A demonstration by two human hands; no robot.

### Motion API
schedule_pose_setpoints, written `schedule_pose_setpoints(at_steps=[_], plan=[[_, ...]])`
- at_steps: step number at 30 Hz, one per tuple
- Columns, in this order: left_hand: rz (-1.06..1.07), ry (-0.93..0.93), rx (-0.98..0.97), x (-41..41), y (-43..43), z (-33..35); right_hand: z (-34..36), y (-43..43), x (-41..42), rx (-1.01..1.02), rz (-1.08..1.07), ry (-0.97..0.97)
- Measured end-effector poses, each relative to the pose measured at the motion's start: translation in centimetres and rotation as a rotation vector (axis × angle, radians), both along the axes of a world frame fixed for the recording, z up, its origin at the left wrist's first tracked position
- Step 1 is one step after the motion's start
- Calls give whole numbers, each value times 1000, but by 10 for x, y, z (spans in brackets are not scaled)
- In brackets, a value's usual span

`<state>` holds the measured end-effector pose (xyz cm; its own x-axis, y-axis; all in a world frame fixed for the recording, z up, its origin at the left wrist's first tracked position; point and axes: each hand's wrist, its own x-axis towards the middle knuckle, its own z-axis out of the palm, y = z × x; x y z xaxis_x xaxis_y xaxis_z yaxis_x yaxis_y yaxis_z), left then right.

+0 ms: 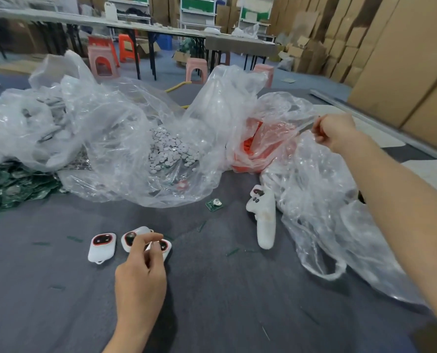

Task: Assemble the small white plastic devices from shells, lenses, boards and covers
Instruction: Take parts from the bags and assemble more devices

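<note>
Left hand (141, 273): held low over the grey cloth (212, 301), fingers curled, with a small pale piece (149, 247) pinched between thumb and forefinger; what the piece is cannot be told
Right hand (336, 133): raised at the far right, fingers curled round the upper edge of the red-parts bag (276, 115), whose film is drawn taut towards the hand
Finished row: three white devices are laid side by side on the cloth just ahead of the left hand, each with a dark window ringed in red
Left device (102, 247): laid clear of the hand
Middle device (130, 239): partly hidden by the forefinger
Right device (165, 247): partly hidden by the fingertips
Spare shell (144, 229): a pale white shell is seen just behind the middle device; whether they touch cannot be told
Loose board (214, 204): a single green board with a round silver cell is laid on the cloth between the devices and the bags
Board heap (13, 187): green boards are piled at the left edge, partly under clear film
Disc bag (135, 179): a clear bag is spread open in the middle, with small white round discs (169, 149) heaped inside
Red parts (250, 146): orange-red pieces are seen through the film of the gripped bag
White handle-shaped object (264, 220): laid on the cloth beside the crumpled film at the right
Background: pink stools (102, 63) and stacked cartons (390, 59) are seen beyond the table
</note>
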<state>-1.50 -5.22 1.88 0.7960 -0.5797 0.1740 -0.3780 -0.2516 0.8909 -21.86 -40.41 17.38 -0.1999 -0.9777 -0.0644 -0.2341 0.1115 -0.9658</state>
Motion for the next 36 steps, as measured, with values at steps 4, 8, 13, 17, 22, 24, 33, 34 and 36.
schedule_pose_setpoints(at_steps=[4,8,13,17,22,24,33,34,36], plan=[[11,10,8,-1,-1,0,-14,1,-41,195,-78,149],[9,20,5,-3,0,1,-47,7,-45,303,112,639],[11,10,3,-2,0,-1,-86,8,-36,274,312,992],[1,1,-2,-1,-1,-2,-90,7,-31,308,277,962],[-3,18,-11,-1,-2,-3,-88,13,-38,69,137,1023],[-6,6,-5,0,-2,-4,-94,14,-38,100,155,1059],[-4,-9,10,2,-2,-7,-92,17,-32,241,167,1015],[-5,-10,6,2,-2,-7,-90,17,-32,259,187,991],[-8,-18,5,2,-3,-7,-84,16,-34,258,177,954]])
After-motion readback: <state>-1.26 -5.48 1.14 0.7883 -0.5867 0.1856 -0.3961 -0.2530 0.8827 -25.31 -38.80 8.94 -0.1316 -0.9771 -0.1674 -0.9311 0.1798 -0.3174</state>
